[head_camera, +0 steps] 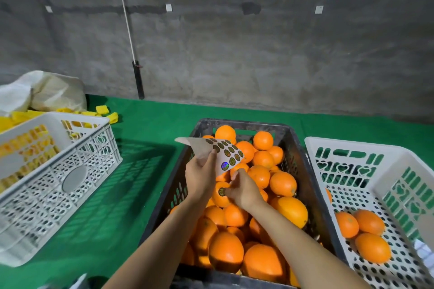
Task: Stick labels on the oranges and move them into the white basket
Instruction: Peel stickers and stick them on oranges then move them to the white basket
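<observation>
Mid-labelling, over the dark crate (303, 171) of oranges at centre. Left hand (200, 177) gripping the label sheet (225, 153), thumb pinned on its face, sheet curled up toward 12 o'clock above the fruit. Right hand (243, 191) curled around the held orange (219, 197), fingertips right beside a round label (222, 191) on its skin; whether pressing or just touching, cannot tell. Orange sitting just at 6 o'clock of the sheet, between the two hands, above the crate pile.

White basket (347, 145) at 3 o'clock of the crate, three oranges (361, 232) lying in its near end. Second white basket (77, 166) at 9 o'clock, holding yellow foam nets, likely not the target.

Step in hand, as judged: seating the label. Best done by:
- rubbing from label centre outward, so edges lie flat on the dimpled peel
- keeping the orange steady against the palm, not letting it roll
- holding the sheet clear of the fruit, so no stray labels catch
- checking no corner lifts before moving on

Next likely: carry toward 3 o'clock, set down gently beside the three there, not dropped.

Risk: label half-stuck on a curved spot, peeling off in the basket.
</observation>
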Demonstrator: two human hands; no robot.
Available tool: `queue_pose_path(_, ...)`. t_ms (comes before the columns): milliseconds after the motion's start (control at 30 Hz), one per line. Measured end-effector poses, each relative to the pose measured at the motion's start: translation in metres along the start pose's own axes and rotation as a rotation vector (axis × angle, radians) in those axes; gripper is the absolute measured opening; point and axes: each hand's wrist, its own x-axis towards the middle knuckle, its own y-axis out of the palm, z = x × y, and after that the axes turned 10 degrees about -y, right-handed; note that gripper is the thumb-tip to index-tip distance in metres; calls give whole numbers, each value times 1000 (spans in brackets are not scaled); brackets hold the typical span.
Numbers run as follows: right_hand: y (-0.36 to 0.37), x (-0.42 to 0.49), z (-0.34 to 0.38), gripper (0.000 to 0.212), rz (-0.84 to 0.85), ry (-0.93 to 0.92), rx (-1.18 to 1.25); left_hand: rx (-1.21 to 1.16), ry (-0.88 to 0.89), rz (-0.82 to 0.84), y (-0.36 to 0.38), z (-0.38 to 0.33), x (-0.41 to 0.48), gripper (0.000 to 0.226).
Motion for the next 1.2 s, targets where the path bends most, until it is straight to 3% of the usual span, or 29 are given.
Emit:
queue_pose_path(133,8,3,-2,58,105,24,-87,-69,-2,-12,-1,-2,0,16)
queue_pose_path(400,10,3,-10,38,114,-19,-115,-99,-128,17,3,2,4,20)
queue_pose_path(600,15,-3,-12,77,267,-70,-490,-103,-102,22,1,3,3,16)
queue_pose_path(700,14,-4,-10,50,167,-90,-473,-90,-115,-8,2,1,3,18)
queue_pose_path(833,-6,-5,4,42,-47,49,-159,-68,-25,-73,-4,-4,1,18)
queue_pose_path(933,-26,-8,14,41,-318,171,251,-124,-27,-52,-5,-8,-1,17)
queue_pose_path(1067,-62,-13,17,39,-487,324,883,-118,-20,40,-1,-8,-3,28)
queue_pose_path(1133,-80,-17,18,39,-548,306,1220,-100,-10,117,1,-9,-7,31)
queue_pose_path(1200,-94,-21,15,53,-617,198,1444,-120,-27,194,2,-6,-8,25)
